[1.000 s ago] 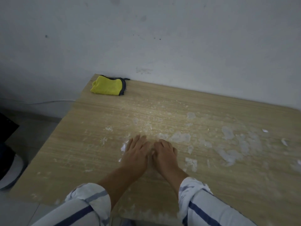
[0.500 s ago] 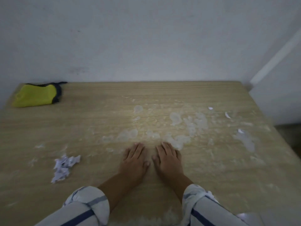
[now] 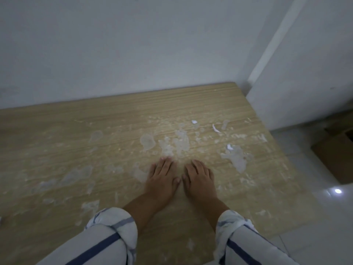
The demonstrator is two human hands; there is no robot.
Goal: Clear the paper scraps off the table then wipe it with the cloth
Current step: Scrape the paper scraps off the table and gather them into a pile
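My left hand and my right hand lie flat, palms down, side by side on the wooden table, with nothing held in either. Three small white paper scraps lie farther out to the right: one scrap, a curled scrap and a scrap nearest my right hand. Whitish smears cover the tabletop just beyond my fingertips. The yellow cloth and the larger scrap pile are out of view.
A pale wall runs along the table's far edge, and a white corner panel stands at the far right. A brown cardboard box sits on the tiled floor right of the table.
The view has swung to the right: the yellow cloth and the scrap pile at the left have left the frame, and the table's right edge and the box have come in. My hands stay flat.
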